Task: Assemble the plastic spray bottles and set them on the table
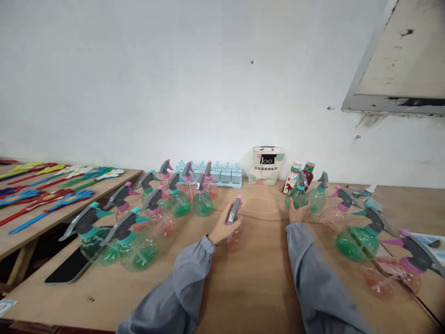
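Observation:
My left hand (226, 226) is closed around the neck and grey trigger of a pink spray bottle (234, 240) standing upright in the middle of the table. At the right, my right hand (299, 213) has its thumb and fingers around the lower part of a green spray bottle (299, 191) with a turquoise collar. Right beside it stands a second green spray bottle (317, 199). A pink spray bottle (332, 218), a green one (358, 242) and another pink one (389, 278) line the right side. Several more green and pink spray bottles (139, 250) are grouped at the left.
Against the wall are a light blue ice-pop mould (231, 176), a printed paper bag (267, 166) and two labelled bottles (291, 178). A phone (67, 265) lies at the left. Colourful hand-shaped sticks (74, 198) cover a neighbouring table.

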A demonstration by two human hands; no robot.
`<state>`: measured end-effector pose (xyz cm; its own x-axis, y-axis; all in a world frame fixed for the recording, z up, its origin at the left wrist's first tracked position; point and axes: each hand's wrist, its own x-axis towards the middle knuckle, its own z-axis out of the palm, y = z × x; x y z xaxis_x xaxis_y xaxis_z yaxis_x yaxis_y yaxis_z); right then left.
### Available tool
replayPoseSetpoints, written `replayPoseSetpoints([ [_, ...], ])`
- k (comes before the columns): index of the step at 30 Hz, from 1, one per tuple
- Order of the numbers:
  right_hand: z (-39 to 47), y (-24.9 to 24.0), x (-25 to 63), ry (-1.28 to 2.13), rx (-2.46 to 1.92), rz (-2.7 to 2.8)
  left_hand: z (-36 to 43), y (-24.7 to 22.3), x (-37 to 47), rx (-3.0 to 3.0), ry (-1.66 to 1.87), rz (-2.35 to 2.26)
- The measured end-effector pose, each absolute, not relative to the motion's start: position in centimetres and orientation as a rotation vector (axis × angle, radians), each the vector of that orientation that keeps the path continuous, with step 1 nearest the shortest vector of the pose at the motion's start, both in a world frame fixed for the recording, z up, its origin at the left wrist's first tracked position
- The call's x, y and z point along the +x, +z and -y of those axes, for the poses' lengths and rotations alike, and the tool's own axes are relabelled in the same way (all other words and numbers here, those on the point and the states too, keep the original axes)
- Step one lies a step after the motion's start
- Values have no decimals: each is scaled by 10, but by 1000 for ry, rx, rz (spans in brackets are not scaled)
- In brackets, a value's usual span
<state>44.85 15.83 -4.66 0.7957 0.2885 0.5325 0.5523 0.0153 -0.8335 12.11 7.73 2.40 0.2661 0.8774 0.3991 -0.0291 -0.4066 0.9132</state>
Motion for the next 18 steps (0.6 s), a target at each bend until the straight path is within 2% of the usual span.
replayPoseSetpoints([
  [9, -160, -61, 450, -137, -1559, 794, -82, 33, 107, 1782, 1181, -748],
  [15, -102, -88, 419, 301, -1322, 1232, -92, 38, 97, 1775, 1219, -717],
  [18, -69, -94, 399, 364, -1261, 1406, -96, 35, 95, 1747, 1187, -678],
])
